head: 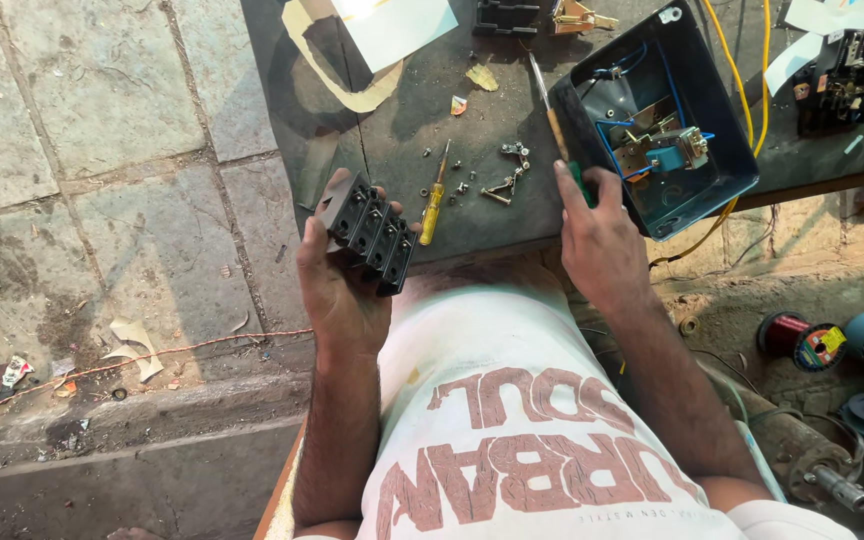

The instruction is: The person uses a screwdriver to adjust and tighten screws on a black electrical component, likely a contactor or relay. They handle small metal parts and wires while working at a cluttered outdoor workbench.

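The dark surface (432,100) carries an open blue switch box (662,115), lid off, wiring exposed. Left of the box, the right hand (602,235) closes around a screwdriver (555,120); farther left, the left hand (342,285) grips a black terminal block (370,232), contacts upward for inspection.

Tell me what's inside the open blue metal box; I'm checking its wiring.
Inside the blue metal box: blue wires, brass-coloured metal parts and a small blue-and-white component. The near wall hides the box's lower inside, and the right hand covers its near-left corner.
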